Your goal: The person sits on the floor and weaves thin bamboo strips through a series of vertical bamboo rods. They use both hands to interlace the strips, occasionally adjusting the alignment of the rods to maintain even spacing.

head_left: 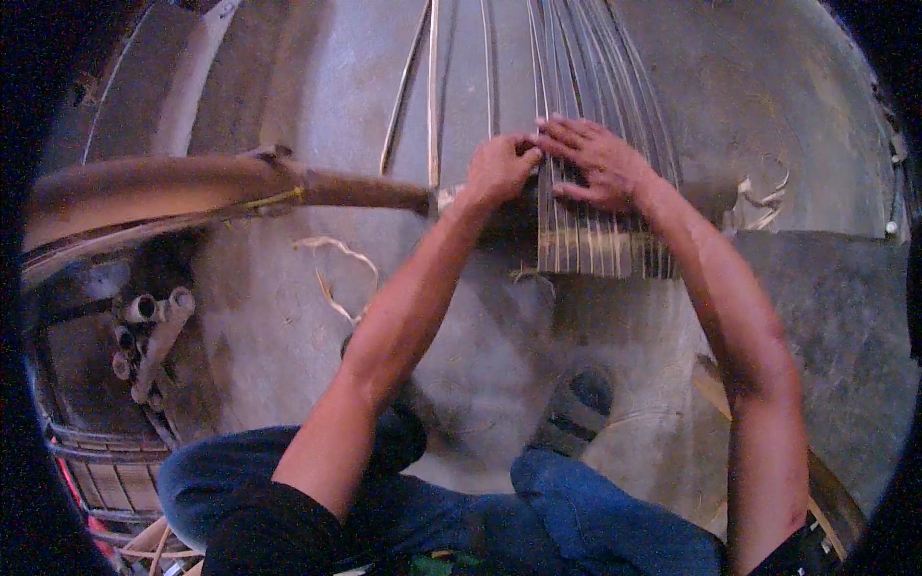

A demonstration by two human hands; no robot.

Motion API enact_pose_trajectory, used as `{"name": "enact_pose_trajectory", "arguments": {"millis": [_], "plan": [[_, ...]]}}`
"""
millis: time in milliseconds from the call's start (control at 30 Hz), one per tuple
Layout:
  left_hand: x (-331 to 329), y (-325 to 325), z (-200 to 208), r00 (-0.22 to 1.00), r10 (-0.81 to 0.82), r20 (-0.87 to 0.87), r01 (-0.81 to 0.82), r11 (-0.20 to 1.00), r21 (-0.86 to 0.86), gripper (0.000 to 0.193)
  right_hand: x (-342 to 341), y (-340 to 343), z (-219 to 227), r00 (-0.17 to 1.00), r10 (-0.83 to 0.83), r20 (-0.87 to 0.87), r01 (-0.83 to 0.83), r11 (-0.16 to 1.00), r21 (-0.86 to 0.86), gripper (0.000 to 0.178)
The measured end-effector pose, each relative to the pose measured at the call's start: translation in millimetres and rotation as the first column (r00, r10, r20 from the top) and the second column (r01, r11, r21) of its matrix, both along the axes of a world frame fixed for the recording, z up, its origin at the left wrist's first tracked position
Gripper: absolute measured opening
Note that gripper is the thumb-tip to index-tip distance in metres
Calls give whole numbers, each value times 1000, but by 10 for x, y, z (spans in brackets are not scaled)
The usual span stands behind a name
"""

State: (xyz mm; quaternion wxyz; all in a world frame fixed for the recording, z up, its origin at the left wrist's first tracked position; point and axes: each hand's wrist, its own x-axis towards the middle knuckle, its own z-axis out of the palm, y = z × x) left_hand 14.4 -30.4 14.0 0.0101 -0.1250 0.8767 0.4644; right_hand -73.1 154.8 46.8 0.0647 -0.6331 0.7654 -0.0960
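A row of long thin strips (586, 72), apparently split cane or bamboo, runs from the far edge toward me. Their near ends lie side by side over a dark crosswise piece, with a pale yellowish band (586, 240) across them. At the row's left edge, my left hand (501, 169) is closed, thumb and fingertips pinched at a thin strip; the exact grip is partly hidden. My right hand (600, 165) lies palm down across the strips, fingers stretched out and slightly spread, their tips close to my left fingertips. A few separate strips (434, 86) lie farther left.
A thick bamboo pole (173, 197) extends in from the left. Curled fibre scraps (336, 252) lie on the concrete floor (259, 336), with more frayed fibre (765, 202) at right. Short tubes (158, 336) stand at lower left above a slatted basket (106, 480). My sandalled foot (576, 403) is close below.
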Motion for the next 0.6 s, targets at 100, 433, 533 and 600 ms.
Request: {"name": "enact_pose_trajectory", "arguments": {"millis": [100, 433, 533, 600], "plan": [[24, -121, 178, 933, 226, 280, -345, 781, 521, 28, -50, 41, 63, 998, -9, 64, 15, 996, -86, 67], [414, 416, 1581, 909, 396, 128, -310, 438, 844, 19, 133, 35, -118, 1000, -15, -9, 16, 1000, 21, 72], [550, 482, 920, 819, 366, -442, -337, 930, 146, 20, 154, -66, -4, 999, 5, -42, -6, 1000, -5, 72], [934, 826, 1414, 876, 448, -177, -323, 820, 473, 22, 197, 33, -75, 1000, -11, -23, 12, 1000, 18, 72]]}}
